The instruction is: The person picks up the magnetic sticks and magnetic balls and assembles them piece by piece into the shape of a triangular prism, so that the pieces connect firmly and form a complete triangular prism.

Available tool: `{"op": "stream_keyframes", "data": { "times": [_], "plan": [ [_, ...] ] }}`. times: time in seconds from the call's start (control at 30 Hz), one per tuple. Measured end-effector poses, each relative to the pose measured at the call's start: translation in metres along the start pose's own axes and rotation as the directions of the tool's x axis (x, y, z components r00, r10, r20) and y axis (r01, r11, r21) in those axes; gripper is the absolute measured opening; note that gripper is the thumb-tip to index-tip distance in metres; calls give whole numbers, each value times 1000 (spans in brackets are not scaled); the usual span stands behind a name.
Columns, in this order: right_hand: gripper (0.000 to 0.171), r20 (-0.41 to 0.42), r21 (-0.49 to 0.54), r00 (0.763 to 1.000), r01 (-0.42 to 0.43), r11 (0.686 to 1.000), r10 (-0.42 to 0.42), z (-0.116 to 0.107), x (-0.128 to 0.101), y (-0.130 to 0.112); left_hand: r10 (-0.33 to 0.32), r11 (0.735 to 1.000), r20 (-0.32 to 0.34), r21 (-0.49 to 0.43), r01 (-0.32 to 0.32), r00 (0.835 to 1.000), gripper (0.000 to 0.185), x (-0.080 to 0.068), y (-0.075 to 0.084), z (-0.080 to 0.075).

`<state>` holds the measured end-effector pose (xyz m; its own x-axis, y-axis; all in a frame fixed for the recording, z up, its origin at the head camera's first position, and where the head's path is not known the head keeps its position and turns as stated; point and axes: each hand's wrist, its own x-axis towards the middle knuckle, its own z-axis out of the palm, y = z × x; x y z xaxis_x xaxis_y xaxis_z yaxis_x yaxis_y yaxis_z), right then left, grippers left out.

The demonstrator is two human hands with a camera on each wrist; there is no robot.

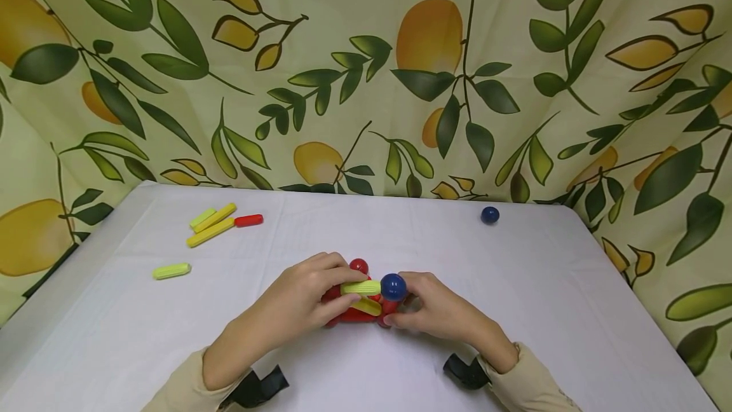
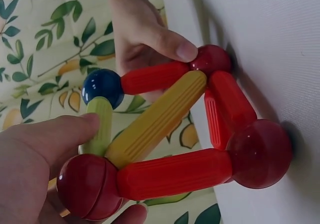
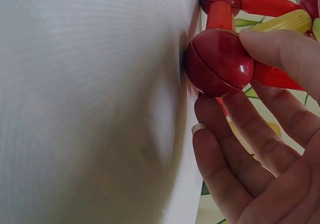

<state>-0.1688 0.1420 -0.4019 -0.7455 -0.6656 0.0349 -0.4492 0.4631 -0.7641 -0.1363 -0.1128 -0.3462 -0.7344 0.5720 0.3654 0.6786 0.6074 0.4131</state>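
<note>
A rod-and-ball structure (image 1: 366,301) of red, yellow and lime rods stands mid-table between both hands. Its top is a blue ball (image 1: 393,287) joined to a lime rod (image 1: 361,287). My left hand (image 1: 338,294) grips its left side. In the left wrist view the left hand (image 2: 102,181) has its thumb on the lime rod (image 2: 100,126) and a fingertip under a red ball (image 2: 88,185). My right hand (image 1: 400,307) holds the right side. In the right wrist view the right hand (image 3: 222,84) pinches a red corner ball (image 3: 217,62) that rests on the table (image 3: 90,104).
Loose pieces lie on the white table (image 1: 515,310): two yellow rods (image 1: 211,224) and a red rod (image 1: 248,220) at the far left, a lime rod (image 1: 171,270) nearer, and a blue ball (image 1: 490,215) at the far right. Leaf-print cloth (image 1: 366,81) hangs behind.
</note>
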Motion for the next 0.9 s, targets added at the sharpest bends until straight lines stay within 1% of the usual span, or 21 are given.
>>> {"op": "stream_keyframes", "data": {
  "times": [0.23, 0.37, 0.47, 0.6, 0.73, 0.9],
  "plan": [
    [25, -1, -2, 1000, 7, 1000, -7, 0, 1, 0, 1, 1000, 5, -15, -1, 1000, 25, -1, -2, 1],
    [26, -1, 5, 1000, 7, 1000, -7, 1, 1, -1, -17, 999, 31, -27, 18, 999, 27, 0, -3, -1],
    [26, 3, 5, 1000, -10, 1000, 10, 1, 1, -2, -53, 998, 84, -30, 56, 995, 32, 0, -4, -6],
    [26, 8, -12, 999, -38, 999, 38, 0, 1, -4, -98, 992, 168, -58, 109, 981, 35, -2, -7, -16],
    [26, -6, -38, 999, -46, 998, 46, -2, 1, -4, -103, 986, 231, -105, 130, 967, 35, -3, -9, -23],
    [22, -42, -60, 998, -42, 997, 39, -3, 1, -2, -87, 978, 291, -156, 137, 953, 40, -3, -9, -26]
  ]
}}
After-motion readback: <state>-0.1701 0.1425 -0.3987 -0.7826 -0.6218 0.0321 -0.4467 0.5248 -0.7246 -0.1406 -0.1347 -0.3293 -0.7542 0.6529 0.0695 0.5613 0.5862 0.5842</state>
